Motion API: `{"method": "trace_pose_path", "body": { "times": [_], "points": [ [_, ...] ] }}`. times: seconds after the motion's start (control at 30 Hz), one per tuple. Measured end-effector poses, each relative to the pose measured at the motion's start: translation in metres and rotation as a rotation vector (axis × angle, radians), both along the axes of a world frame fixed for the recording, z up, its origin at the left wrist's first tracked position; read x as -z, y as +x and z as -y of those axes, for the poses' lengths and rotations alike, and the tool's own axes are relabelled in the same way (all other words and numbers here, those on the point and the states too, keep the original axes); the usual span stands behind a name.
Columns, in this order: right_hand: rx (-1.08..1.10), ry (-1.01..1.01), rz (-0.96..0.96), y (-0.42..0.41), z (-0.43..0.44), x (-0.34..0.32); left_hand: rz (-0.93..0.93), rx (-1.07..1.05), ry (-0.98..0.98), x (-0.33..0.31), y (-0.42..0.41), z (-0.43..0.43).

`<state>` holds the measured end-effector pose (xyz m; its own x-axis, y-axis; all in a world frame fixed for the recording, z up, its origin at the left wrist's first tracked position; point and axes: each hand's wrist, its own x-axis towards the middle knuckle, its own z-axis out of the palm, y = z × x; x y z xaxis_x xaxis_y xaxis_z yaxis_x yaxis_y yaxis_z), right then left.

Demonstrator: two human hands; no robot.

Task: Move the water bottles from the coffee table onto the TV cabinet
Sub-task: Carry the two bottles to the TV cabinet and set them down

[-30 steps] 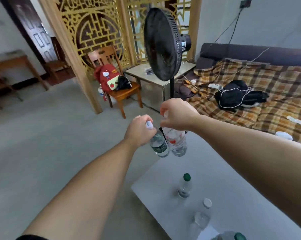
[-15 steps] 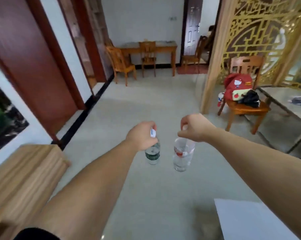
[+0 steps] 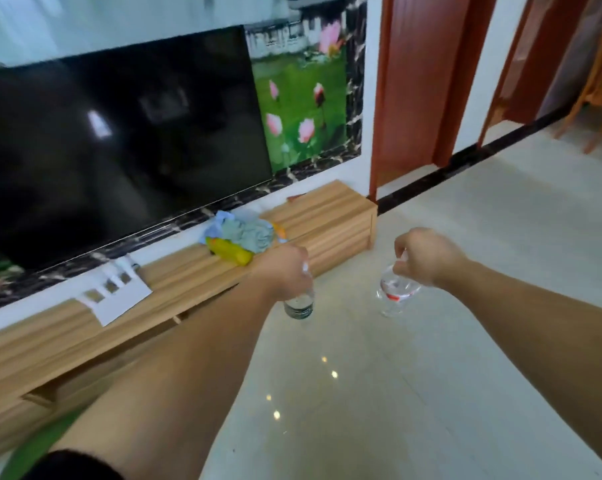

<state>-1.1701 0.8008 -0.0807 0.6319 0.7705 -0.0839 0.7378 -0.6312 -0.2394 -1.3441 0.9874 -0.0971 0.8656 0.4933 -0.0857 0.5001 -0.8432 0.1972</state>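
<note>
My left hand [image 3: 284, 268] grips the neck of a clear water bottle with a dark green label [image 3: 299, 304], which hangs upright just in front of the TV cabinet's front edge. My right hand [image 3: 427, 258] holds a second clear bottle with a red label [image 3: 394, 296] by its top, tilted, over the floor and farther from the cabinet. The low wooden TV cabinet [image 3: 327, 216] runs along the wall from the lower left to the middle. The coffee table is out of view.
A large black TV [image 3: 119, 140] hangs above the cabinet. On the cabinet top lie a white paper sheet [image 3: 116, 296], a bundle of blue-green cloth [image 3: 247, 232] and a yellow object [image 3: 230, 254]. A red-brown door frame [image 3: 427, 81] stands to the right. Glossy pale floor [image 3: 396, 393] spreads below.
The view has swung left from the coffee table and sofa, past the hallway, to the TV wall. Both hands still carry their bottles, which now hang near the cabinet.
</note>
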Motion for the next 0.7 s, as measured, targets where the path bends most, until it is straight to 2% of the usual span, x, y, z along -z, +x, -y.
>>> {"method": "trace_pose_path", "body": {
  "times": [0.13, 0.3, 0.7],
  "points": [
    [-0.096, 0.015, -0.026, -0.029, -0.065, 0.005, -0.028, -0.092, 0.029, 0.011, -0.043, -0.038],
    [-0.169, -0.022, -0.07, -0.047, -0.107, 0.002, 0.024, -0.153, -0.008, 0.022, -0.056, -0.072],
    [-0.156, -0.081, -0.034, 0.004, -0.121, -0.002, 0.096, -0.009, -0.08, 0.033, 0.011, -0.094]
  ]
}}
